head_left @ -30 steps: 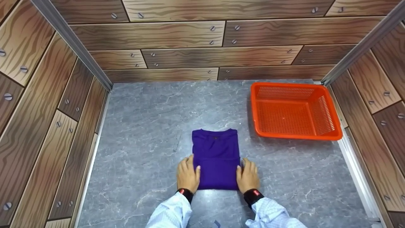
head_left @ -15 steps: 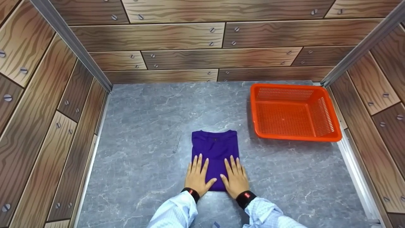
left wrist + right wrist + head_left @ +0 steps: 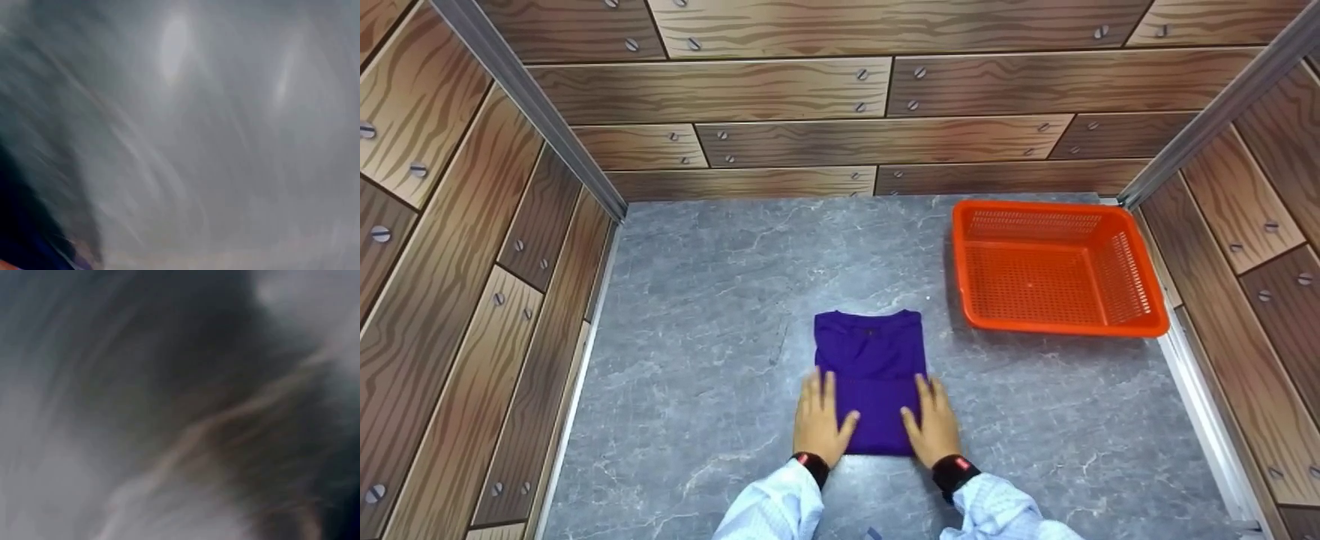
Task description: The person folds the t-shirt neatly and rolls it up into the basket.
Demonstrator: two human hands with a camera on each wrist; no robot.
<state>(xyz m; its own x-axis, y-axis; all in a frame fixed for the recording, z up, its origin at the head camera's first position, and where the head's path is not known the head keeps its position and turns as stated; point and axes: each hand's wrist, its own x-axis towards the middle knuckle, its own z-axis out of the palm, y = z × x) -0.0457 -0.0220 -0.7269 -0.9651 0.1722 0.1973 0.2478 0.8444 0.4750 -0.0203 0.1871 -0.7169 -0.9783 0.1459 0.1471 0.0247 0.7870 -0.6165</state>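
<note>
A folded purple T-shirt (image 3: 877, 412) lies flat on the grey marbled surface, its neckline away from me and its lower part turned up over the front. At its left edge is my left hand (image 3: 819, 424), fingers straight and thumb out over the cloth. My right hand (image 3: 936, 429) mirrors it at the right edge, also with straight fingers. Neither one grips the fabric. Both wrist views are heavily blurred; dark blue cloth (image 3: 25, 236) shows in the lower left corner of the left one.
An orange-red perforated plastic basket (image 3: 1027, 277) stands at the back right with nothing visible in it. Wood-patterned walls (image 3: 795, 90) enclose the grey surface (image 3: 697, 300) at the back and both sides. A small dark scrap (image 3: 874, 533) lies at the front edge.
From the shirt's side edges, both hands moved inward onto its lower part with fingers spread, then slid back outward to the edges. The shirt and basket stay in place.
</note>
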